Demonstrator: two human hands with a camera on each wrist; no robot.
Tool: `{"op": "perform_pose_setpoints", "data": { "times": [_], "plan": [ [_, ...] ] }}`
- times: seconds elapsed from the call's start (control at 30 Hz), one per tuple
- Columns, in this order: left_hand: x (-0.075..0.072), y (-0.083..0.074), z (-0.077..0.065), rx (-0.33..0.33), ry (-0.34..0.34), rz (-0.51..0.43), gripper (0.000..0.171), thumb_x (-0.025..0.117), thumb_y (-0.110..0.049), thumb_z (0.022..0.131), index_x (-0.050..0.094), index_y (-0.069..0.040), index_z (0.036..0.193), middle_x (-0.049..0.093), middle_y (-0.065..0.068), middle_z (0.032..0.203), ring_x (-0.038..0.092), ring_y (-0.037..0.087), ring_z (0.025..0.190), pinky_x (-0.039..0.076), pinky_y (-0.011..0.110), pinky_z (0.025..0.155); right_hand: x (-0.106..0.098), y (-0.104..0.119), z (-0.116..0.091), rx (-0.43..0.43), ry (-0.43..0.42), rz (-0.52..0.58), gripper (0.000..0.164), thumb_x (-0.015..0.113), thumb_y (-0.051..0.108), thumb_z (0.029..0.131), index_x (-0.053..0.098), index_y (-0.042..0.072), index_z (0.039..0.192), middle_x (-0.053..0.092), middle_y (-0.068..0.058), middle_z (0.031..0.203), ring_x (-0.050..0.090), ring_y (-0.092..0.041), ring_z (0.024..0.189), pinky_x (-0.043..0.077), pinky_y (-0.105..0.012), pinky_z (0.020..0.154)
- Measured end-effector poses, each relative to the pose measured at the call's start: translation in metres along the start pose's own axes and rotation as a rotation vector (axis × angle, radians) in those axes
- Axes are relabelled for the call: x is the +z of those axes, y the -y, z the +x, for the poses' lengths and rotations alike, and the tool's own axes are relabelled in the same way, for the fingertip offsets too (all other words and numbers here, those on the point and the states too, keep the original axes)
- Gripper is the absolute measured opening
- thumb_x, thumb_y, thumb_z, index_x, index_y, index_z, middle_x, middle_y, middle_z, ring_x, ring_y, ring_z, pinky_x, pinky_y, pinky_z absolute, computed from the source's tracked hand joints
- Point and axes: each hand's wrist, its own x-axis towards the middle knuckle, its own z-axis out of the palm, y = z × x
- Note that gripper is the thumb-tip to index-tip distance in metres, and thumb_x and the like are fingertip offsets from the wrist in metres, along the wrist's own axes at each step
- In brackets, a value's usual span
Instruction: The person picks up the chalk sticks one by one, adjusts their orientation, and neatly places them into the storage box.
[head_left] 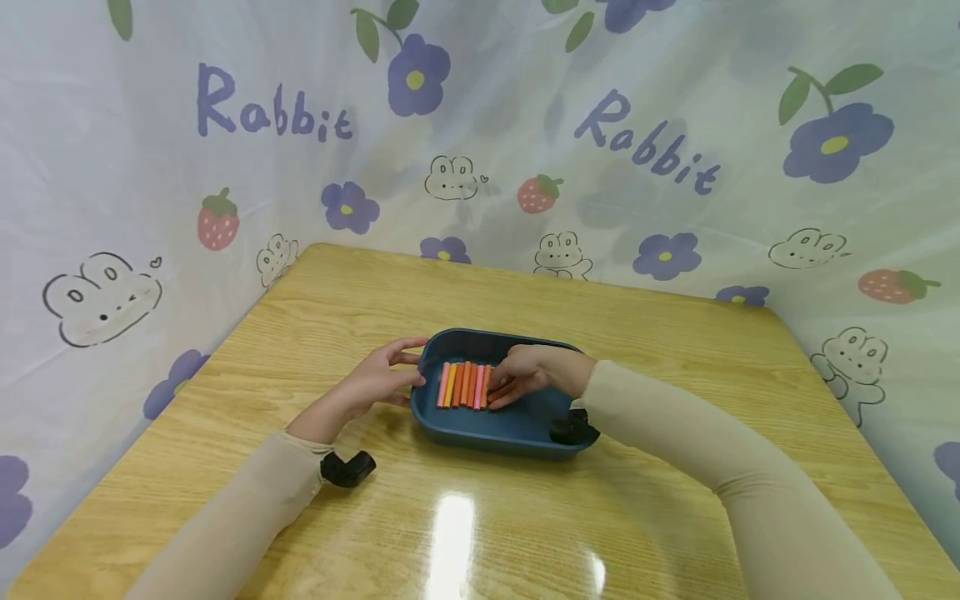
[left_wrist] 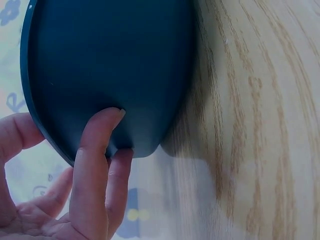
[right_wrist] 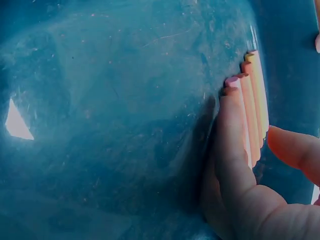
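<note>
A row of several short, thin, crayon-like sticks (head_left: pixel 463 385) in pink, yellow and orange lies side by side in a dark blue oblong tub (head_left: pixel 517 436), toward its left end. My right hand (head_left: pixel 522 371) reaches into the tub from the right. In the right wrist view, its straight fingers (right_wrist: pixel 233 135) lie along the row's outer side, touching the end orange stick, and the thumb shows near the row's other side. My left hand (head_left: pixel 380 379) is at the tub's left end, its spread fingers (left_wrist: pixel 92 165) resting against the outside wall and rim.
The tub stands on a light wood table (head_left: pixel 322 333). Behind and beside the table hangs a white curtain (head_left: pixel 495 100) printed with rabbits, flowers and strawberries. Black wrist cameras sit at both cuffs; the right one overlaps the tub's near right corner in the head view.
</note>
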Motion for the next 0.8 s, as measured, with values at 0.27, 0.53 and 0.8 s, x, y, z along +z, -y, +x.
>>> {"op": "perform_pose_setpoints", "data": {
  "times": [0.27, 0.53, 0.8],
  "plan": [
    [0.000, 0.001, 0.002, 0.005, 0.004, 0.002, 0.060, 0.055, -0.003, 0.090, 0.032, -0.010, 0.144, 0.039, 0.026, 0.133, 0.059, 0.031, 0.097, 0.056, 0.041, 0.067, -0.003, 0.002, -0.007, -0.033, 0.038, 0.011, 0.037, 0.051, -0.005, 0.089, 0.039, -0.012, 0.123, 0.046, -0.026, 0.109, 0.054, -0.034, 0.091, 0.050, -0.044, 0.084],
    [0.000, -0.001, 0.003, -0.003, -0.001, 0.001, 0.060, 0.056, -0.003, 0.089, 0.033, -0.012, 0.144, 0.040, 0.025, 0.133, 0.058, 0.032, 0.098, 0.056, 0.041, 0.067, -0.007, 0.008, -0.018, -0.113, 0.089, 0.008, 0.043, 0.049, -0.001, 0.091, 0.036, -0.010, 0.131, 0.044, -0.023, 0.118, 0.048, -0.033, 0.102, 0.048, -0.043, 0.088],
    [0.001, -0.001, 0.002, -0.017, -0.007, 0.004, 0.060, 0.055, -0.002, 0.090, 0.033, -0.011, 0.144, 0.040, 0.025, 0.133, 0.060, 0.029, 0.095, 0.056, 0.041, 0.067, -0.010, 0.010, -0.041, -0.220, 0.154, 0.003, 0.052, 0.041, 0.001, 0.096, 0.019, -0.006, 0.143, 0.028, -0.029, 0.138, 0.039, -0.039, 0.121, 0.042, -0.045, 0.096]
  ]
}}
